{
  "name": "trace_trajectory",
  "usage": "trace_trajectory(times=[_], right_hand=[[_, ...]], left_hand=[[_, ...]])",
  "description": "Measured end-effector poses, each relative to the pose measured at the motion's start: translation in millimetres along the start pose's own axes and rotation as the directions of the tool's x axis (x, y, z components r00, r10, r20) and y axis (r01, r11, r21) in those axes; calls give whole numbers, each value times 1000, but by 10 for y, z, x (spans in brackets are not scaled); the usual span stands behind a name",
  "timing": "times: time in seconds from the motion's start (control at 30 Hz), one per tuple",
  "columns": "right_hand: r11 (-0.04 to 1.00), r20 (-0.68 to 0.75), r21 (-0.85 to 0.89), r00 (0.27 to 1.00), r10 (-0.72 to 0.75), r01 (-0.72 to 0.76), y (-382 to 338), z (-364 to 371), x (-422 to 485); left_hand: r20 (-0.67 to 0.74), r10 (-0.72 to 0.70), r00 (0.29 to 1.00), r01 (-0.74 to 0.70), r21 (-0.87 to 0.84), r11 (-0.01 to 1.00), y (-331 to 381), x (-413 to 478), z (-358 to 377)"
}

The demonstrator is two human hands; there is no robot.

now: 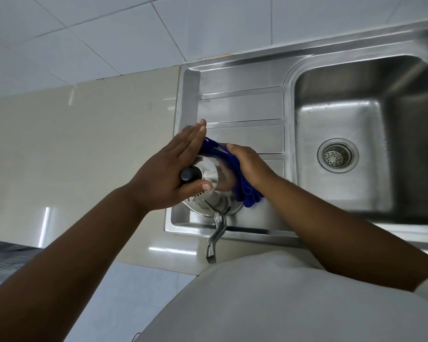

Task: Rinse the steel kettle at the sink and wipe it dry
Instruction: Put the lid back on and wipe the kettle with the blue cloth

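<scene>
Both hands work the kettle [214, 180], standing left of the basin [405, 119]: the left hand [168, 169], fingers straight, steadies its lid while the right hand [250, 166], fingers seemingly curled, presses the cloth [250, 198] against its side, so wiping is in hand, and next it likely needs turning to unwiped steel.

Bright even light, countertop [59, 149] glare, wide-angle distortion

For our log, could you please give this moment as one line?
phase: wiping | kettle: on drainboard | left hand: steadies top | right hand: holds blue cloth against its side
</scene>
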State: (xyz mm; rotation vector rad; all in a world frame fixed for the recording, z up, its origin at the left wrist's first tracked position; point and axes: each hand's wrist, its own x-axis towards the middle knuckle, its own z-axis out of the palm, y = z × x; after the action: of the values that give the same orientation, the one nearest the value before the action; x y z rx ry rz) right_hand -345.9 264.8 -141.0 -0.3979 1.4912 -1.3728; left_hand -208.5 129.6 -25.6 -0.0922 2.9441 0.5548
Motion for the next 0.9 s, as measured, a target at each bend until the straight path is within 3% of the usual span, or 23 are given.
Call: trace_trajectory(times=[0.17,0.4,0.53,0.7,0.8,0.9], right_hand=[[998,-75,32,996,53,-51,102,23,6],[961,-342,277,932,120,-22,147,330,-376],[969,-412,180,908,-80,167,-52,547,-535],[902,-302,-3,860,-412,432,-195,631,-624],[878,-242,-42,848,-471,476,72,481,-544],[919,-271,11,886,-375,393,319,351,-414]], left_hand=[[-4,-30,1000,30,-2,1000,-22,-20,32],[-25,-110,994,109,-28,994,4,-48,91],[-59,-115,992,114,-30,993,39,-50,115],[-90,-107,990,100,-71,992,66,-45,138],[-104,-102,989,94,-84,992,89,-51,136],[-101,-116,988,110,-63,992,95,-56,135]])
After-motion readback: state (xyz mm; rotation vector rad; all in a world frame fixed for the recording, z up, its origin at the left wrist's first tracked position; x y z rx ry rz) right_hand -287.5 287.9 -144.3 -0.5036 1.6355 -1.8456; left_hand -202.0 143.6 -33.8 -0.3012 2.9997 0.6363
